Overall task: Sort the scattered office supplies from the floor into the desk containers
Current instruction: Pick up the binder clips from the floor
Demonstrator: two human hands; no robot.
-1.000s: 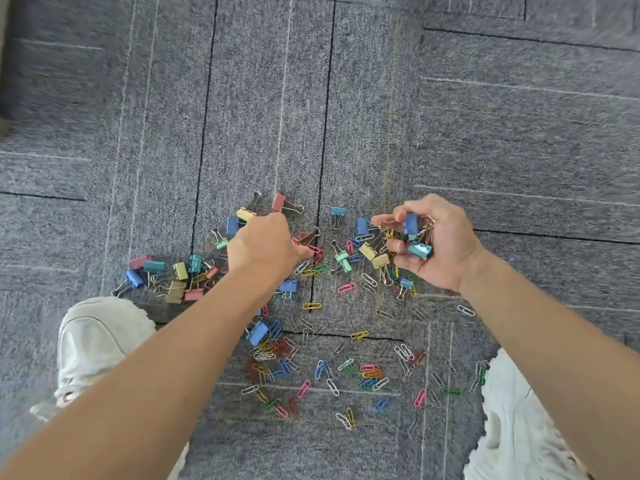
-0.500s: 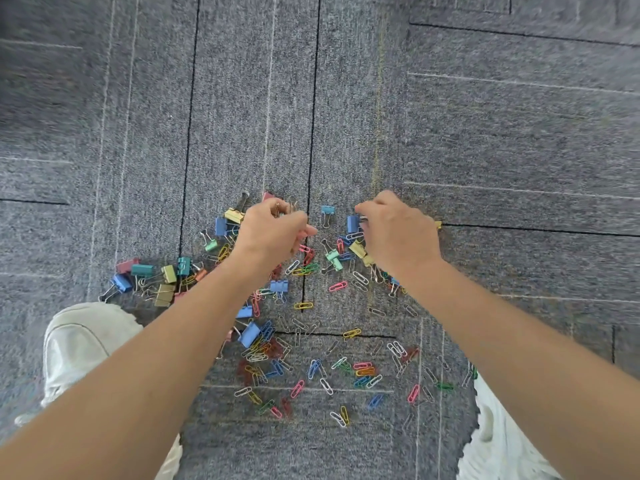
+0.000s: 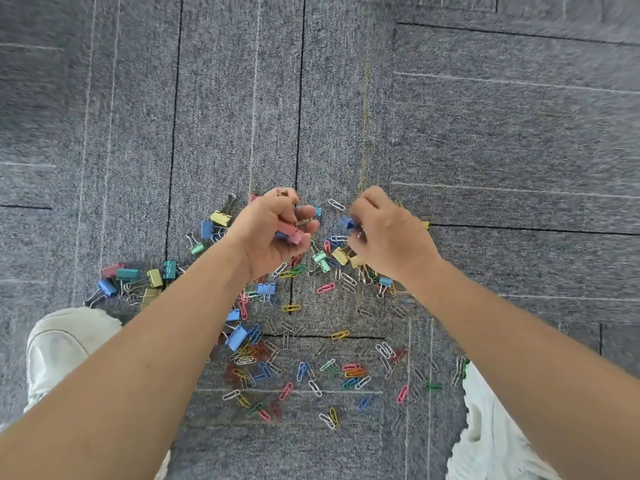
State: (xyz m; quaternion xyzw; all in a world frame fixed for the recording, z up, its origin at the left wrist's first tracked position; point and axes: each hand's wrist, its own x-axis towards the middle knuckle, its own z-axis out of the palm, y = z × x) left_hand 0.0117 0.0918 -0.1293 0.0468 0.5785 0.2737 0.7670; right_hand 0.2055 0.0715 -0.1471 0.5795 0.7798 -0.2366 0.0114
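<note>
While the scattered office supplies lie on the grey carpet floor (image 3: 485,133) below you, your left hand (image 3: 268,233) has its grip clamped on a small bunch of pink binder clips (image 3: 290,233), fingers curled over them, with a metal handle poking out beside the thumb. Your right hand (image 3: 391,237), just beside the left and apart from it, pinches a blue binder clip (image 3: 347,221) at its fingertips, so that grip is closed on a clip too; whatever else sits in that palm is hidden by the back of the hand. Under the 2 hands more clips rest on the carpet: a yellow binder clip (image 3: 340,255) and a green binder clip (image 3: 321,262) lie side by side just below your right fingers, and a white paper clip (image 3: 336,204) lies in the gap between the hands. Left of your left forearm, a loose row of binder clips (image 3: 128,274) in red, teal, yellow and blue sits near your left shoe (image 3: 65,344). Nearer to you, coloured paper clips (image 3: 353,372) spread thinly between your 2 forearms, reaching towards your right shoe (image 3: 491,441).
</note>
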